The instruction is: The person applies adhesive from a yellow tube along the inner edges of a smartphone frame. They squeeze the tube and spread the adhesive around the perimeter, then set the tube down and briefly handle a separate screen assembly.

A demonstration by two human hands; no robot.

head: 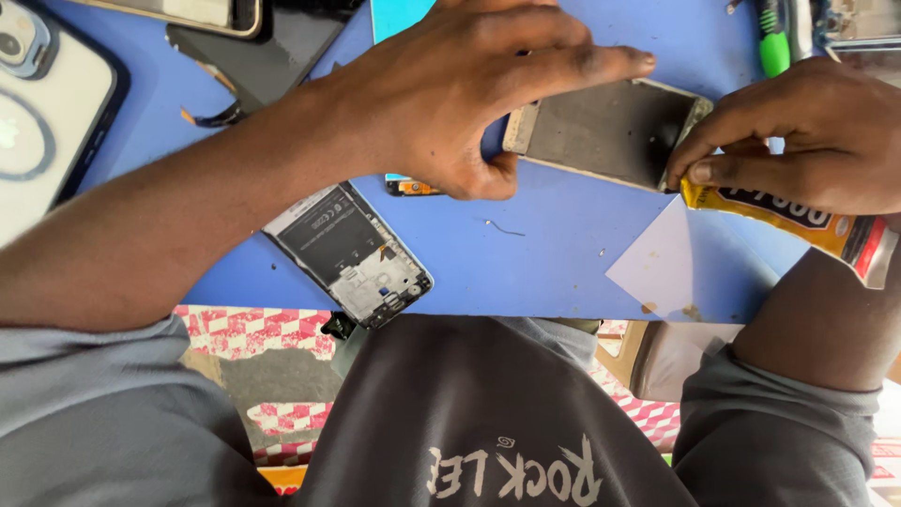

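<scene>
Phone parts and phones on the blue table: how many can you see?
4. A phone frame held between left hand and right hand; an opened phone near the front edge; a cased phone far left; another phone at top. Others may be hidden.

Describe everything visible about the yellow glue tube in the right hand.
The soft yellow glue tube with black lettering and a red-and-white crimped tail lies nearly flat, nozzle end toward the grey phone frame panel. The right hand pinches its front end at the panel's edge; the nozzle is hidden by fingers. Its tail juts past the blue table's edge.
</scene>
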